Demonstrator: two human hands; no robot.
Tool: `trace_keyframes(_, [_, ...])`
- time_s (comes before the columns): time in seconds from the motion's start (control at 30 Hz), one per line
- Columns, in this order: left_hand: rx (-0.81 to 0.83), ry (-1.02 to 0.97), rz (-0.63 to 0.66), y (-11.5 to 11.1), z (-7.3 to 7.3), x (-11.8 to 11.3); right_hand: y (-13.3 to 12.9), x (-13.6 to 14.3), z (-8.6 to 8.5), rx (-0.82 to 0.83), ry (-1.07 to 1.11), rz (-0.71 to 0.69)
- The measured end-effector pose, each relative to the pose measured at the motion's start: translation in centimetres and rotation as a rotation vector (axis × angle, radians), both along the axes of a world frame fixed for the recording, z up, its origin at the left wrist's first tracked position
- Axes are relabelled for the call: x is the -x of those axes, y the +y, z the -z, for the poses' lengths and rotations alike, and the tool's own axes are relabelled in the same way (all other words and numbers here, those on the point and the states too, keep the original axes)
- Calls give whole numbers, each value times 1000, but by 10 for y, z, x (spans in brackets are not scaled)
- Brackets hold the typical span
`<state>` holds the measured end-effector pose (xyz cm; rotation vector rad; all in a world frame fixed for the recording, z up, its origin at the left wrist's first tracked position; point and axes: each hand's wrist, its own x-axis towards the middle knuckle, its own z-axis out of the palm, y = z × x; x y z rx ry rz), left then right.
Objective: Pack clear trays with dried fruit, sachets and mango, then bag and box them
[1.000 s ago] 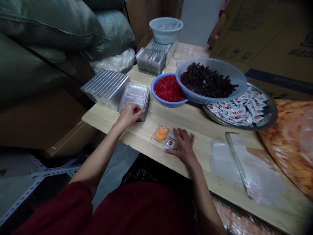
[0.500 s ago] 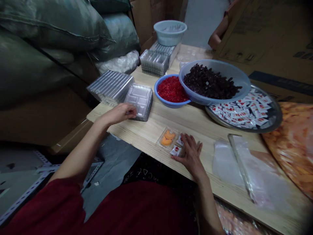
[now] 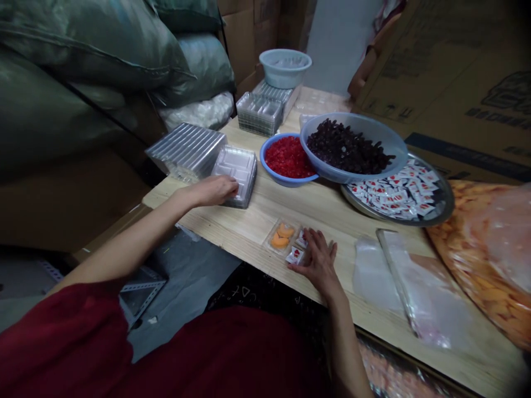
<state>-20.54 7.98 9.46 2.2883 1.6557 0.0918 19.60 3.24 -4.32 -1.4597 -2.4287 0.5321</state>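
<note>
My left hand (image 3: 219, 189) is closed, its fingertips low over the front of a stack of clear compartment trays (image 3: 239, 161). A bit of red shows at the fingertips, too small to name. Nearer me, a single clear plastic tray (image 3: 270, 241) lies on the table. Orange pieces (image 3: 281, 236) fill its left side, and small white packets with red print (image 3: 295, 255) sit on its right. My right hand (image 3: 318, 260) spans that right side, thumb at the near edge and fingers at the far one, covering part of the tray.
Behind are a blue bowl of red pieces (image 3: 288, 157), a larger bowl of dark pieces (image 3: 350, 146) and a metal pan of packets (image 3: 446, 207). Clear bags (image 3: 398, 282) lie right. More stacked trays (image 3: 259, 113) stand behind. A person's arm (image 3: 360, 74) shows beside a carton (image 3: 456, 99).
My left hand has moved a little right, farther over the tray stack. My right hand stays at the tray with the packets. The camera view has shifted slightly.
</note>
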Motion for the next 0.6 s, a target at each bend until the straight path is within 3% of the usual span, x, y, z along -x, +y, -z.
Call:
trace_keyframes(0.2, [-264,-20,-108,-18,-11,5,-1,2,-2,-22,-9,-10])
trace_keyframes(0.37, [-89,-150,3,-18,0,7,1,2,0,-20,-7,-1])
trace_keyframes(0.5, [-9,-203,-19,-6,18,11,2,0,3,-14,-18,-20])
trace_keyframes(0.6, [-4,-194,-5,1,22,13,2,0,2,-11,-11,-22])
